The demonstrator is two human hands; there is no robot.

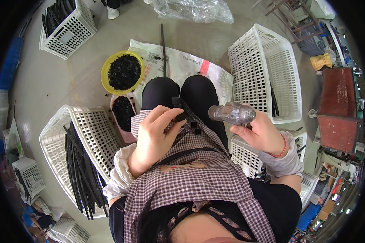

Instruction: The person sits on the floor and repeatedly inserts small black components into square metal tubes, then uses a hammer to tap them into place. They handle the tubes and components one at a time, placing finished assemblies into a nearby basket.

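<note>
My left hand (156,131) pinches a small black plastic piece (179,116) between thumb and fingers above my lap. A black block-shaped end (176,101) shows just beyond the fingertips; whether it joins the held piece, I cannot tell. In my right hand (265,131) is a hammer (233,113), its worn metal head raised over my right thigh and its handle hidden. Several small black square pieces (195,127) lie on my checked apron (198,178), between the hands. The hammer head and the held piece are apart.
Ahead on the left are a yellow bowl (105,77) and a pink tray (128,137), both holding small black parts. White crates (93,129) with long black strips (79,170) flank me at left and right (259,60). A black strip (163,48) crosses the white sack (182,62).
</note>
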